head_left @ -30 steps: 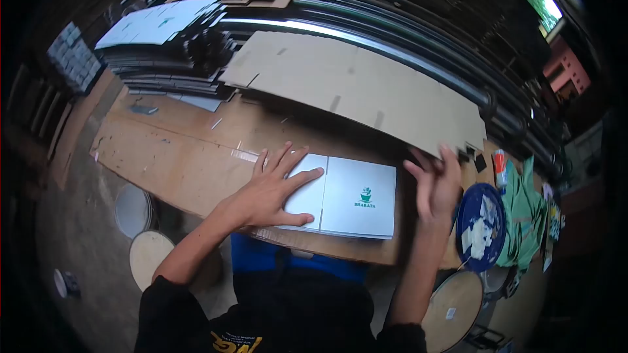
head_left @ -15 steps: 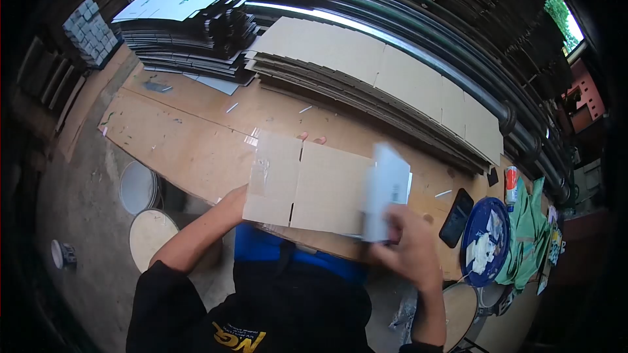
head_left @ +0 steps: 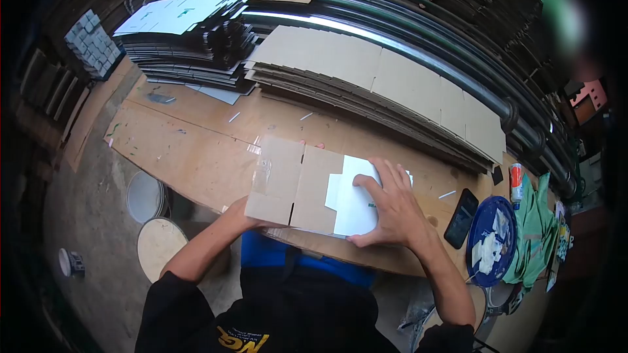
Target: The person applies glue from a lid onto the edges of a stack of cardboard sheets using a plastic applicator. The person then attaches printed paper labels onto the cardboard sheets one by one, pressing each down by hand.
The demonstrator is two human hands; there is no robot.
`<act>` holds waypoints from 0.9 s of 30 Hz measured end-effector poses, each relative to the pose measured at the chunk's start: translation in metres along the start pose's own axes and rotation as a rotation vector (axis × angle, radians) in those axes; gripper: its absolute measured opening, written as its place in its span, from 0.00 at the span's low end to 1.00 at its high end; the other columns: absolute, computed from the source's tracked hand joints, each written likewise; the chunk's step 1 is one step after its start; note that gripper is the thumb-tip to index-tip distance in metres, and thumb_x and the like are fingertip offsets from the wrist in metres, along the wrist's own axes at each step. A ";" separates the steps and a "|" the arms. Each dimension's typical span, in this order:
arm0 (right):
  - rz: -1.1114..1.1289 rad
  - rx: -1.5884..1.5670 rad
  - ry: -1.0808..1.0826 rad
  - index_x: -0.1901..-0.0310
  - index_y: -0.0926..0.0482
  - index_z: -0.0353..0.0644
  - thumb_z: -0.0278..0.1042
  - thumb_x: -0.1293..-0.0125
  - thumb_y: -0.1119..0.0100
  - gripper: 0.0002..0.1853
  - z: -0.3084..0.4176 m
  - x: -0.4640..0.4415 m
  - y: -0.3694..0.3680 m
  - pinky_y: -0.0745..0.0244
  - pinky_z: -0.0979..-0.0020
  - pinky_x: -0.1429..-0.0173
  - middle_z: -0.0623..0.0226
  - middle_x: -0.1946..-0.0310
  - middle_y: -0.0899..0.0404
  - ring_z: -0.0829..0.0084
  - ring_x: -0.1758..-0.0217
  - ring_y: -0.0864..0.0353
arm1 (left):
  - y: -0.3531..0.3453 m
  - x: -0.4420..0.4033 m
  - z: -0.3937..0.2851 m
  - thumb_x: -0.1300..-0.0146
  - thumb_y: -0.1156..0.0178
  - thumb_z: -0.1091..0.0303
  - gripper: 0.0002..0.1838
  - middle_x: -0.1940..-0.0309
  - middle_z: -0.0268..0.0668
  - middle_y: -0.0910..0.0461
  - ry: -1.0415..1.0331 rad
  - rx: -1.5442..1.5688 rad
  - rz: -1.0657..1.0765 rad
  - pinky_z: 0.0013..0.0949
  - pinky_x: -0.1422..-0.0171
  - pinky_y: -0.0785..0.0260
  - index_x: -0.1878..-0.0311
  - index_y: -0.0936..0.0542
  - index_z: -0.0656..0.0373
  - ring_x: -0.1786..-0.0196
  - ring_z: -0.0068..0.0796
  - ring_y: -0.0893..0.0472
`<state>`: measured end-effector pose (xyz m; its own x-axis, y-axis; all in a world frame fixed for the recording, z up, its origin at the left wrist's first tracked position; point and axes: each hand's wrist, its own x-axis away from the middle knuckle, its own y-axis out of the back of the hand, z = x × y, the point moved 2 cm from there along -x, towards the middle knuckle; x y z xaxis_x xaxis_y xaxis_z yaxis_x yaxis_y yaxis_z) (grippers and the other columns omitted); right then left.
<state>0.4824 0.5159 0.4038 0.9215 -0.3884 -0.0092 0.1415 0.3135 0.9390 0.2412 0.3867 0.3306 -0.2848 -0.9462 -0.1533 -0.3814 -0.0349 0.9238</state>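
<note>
A cardboard piece (head_left: 276,180), brown side up with a strip of clear tape at its left, lies near the table's front edge. Its white printed end flap (head_left: 353,204) is folded over onto the brown face. Across that flap my right hand (head_left: 387,204) is spread, fingers apart, pressing on it. My left hand (head_left: 245,214) is mostly hidden under the left part of the cardboard; a few fingertips show past its far edge.
Stacked brown cardboard (head_left: 418,95) lies behind, with white-topped sheets (head_left: 176,16) at the back left. To the right are a phone (head_left: 461,219), a blue plate (head_left: 481,219), a spray can (head_left: 516,183) and a green bag (head_left: 533,235). Buckets (head_left: 144,197) stand on the floor.
The cardboard has been turned from white side to brown side up, and its right end flap has swung over to the left and down. My right hand has moved onto the flap.
</note>
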 end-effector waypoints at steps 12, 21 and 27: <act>-0.126 -0.077 0.027 0.35 0.22 0.51 0.67 0.65 0.16 0.53 -0.006 0.012 -0.012 0.54 0.35 0.15 0.41 0.25 0.35 0.38 0.18 0.40 | 0.036 0.029 -0.017 0.40 0.25 0.47 0.57 0.12 0.49 0.49 0.406 0.298 0.303 0.50 0.11 0.55 0.13 0.44 0.55 0.14 0.57 0.45; -0.150 -0.079 0.046 0.35 0.21 0.51 0.73 0.62 0.17 0.53 -0.008 0.014 -0.016 0.55 0.32 0.15 0.41 0.22 0.37 0.39 0.16 0.42 | 0.090 0.000 -0.049 0.52 0.19 0.39 0.59 0.15 0.55 0.47 0.267 0.158 0.012 0.65 0.11 0.67 0.19 0.35 0.54 0.11 0.61 0.56; -0.187 -0.111 0.038 0.35 0.19 0.51 0.71 0.61 0.17 0.51 -0.011 0.016 -0.016 0.55 0.32 0.15 0.40 0.24 0.35 0.38 0.17 0.41 | 0.061 -0.028 -0.035 0.63 0.19 0.29 0.64 0.19 0.54 0.43 0.145 0.089 0.186 0.77 0.15 0.67 0.22 0.33 0.51 0.14 0.60 0.48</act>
<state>0.4984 0.5139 0.3845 0.8881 -0.4167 -0.1942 0.3480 0.3333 0.8762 0.2565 0.4003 0.4033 -0.2307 -0.9702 0.0746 -0.4119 0.1668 0.8958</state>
